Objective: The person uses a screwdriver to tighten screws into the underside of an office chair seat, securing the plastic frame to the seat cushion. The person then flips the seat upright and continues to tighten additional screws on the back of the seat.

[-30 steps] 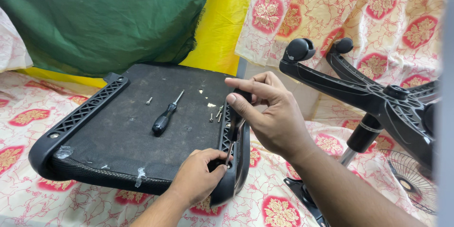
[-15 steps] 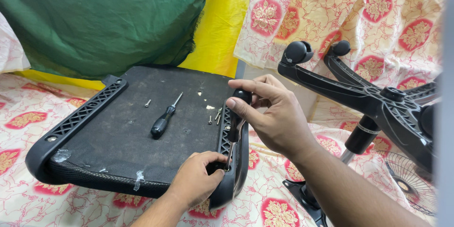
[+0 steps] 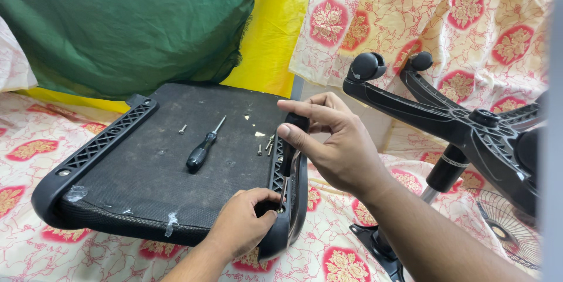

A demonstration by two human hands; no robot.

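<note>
Fingers [image 3: 293,135] of the right hand [image 3: 334,147] curl over the far end of a black plastic side rail [image 3: 291,191], pinching its top edge; the fingertips behind the rail are hidden. The left hand [image 3: 243,226] closes around the rail's near end, and its fingertips disappear into the gap against the seat. The rail runs along the right side of an upturned black chair seat [image 3: 164,164] lying on patterned cloth [image 3: 23,153]. On the seat's underside lie a black-handled screwdriver [image 3: 204,148], one loose screw [image 3: 182,129] to its left, and a few small screws [image 3: 267,144] near the rail. To the right stands a black wheeled chair base [image 3: 446,123], partly cut off. Green fabric [image 3: 117,24] is heaped at the far side.
</note>
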